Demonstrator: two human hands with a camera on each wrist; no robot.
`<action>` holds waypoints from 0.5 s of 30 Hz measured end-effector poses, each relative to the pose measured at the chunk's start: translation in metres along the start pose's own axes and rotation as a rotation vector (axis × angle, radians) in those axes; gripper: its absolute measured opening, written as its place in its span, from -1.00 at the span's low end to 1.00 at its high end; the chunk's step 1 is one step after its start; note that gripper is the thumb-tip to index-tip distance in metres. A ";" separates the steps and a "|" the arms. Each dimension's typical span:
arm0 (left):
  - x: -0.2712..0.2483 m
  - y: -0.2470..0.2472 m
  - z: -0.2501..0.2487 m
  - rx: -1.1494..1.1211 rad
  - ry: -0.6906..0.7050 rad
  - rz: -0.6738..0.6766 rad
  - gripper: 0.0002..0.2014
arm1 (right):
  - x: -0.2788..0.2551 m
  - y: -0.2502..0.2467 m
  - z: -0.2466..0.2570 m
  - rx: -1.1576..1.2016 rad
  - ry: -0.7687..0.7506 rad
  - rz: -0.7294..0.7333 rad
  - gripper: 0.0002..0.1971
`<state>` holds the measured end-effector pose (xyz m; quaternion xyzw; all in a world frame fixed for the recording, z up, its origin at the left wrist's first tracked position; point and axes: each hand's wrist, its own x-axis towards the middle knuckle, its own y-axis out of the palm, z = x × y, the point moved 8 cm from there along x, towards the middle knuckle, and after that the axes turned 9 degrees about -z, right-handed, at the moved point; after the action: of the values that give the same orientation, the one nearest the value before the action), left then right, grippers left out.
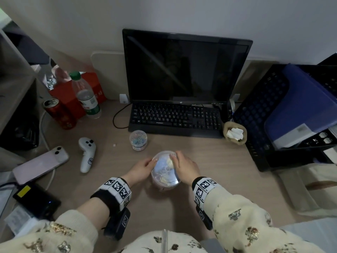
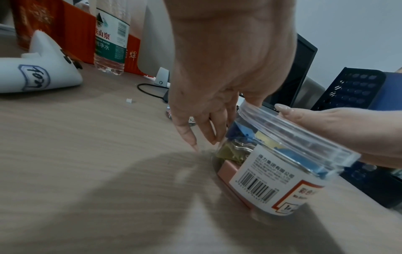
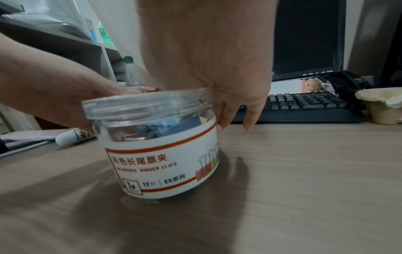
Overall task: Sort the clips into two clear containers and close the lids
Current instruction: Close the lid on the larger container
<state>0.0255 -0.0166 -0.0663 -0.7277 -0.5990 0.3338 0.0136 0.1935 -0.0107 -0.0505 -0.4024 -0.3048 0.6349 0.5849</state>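
Two hands meet over one clear jar near the front of the tabletop, with a dark monitor and a black keyboard well behind it. That big jar stands upright on the wood, its white label printed with binder clips, and blue, yellow and pink clips lie inside. Its clear lid sits on top, tilted in the left wrist view, so it looks not fully seated. The left hand touches the jar's left side, fingers pointing down along the wall; its grip looks loose rather than clenched. The right hand grasps the lid's right edge, fingers curled over the rim. A small jar of pastel clips, lid on, stands apart just before the keyboard.
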 end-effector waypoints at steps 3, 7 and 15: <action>0.002 0.000 0.001 0.026 0.003 -0.014 -0.60 | 0.000 0.000 0.001 -0.039 -0.023 -0.025 -0.62; 0.005 0.000 0.004 0.056 -0.002 -0.034 -0.61 | 0.000 0.001 0.000 -0.063 -0.024 -0.048 -0.63; 0.008 -0.001 0.011 0.029 0.015 -0.082 -0.67 | -0.003 0.003 0.000 -0.086 -0.011 -0.088 -0.64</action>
<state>0.0196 -0.0137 -0.0785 -0.7046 -0.6235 0.3362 0.0423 0.1918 -0.0142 -0.0523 -0.4099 -0.3524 0.5970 0.5927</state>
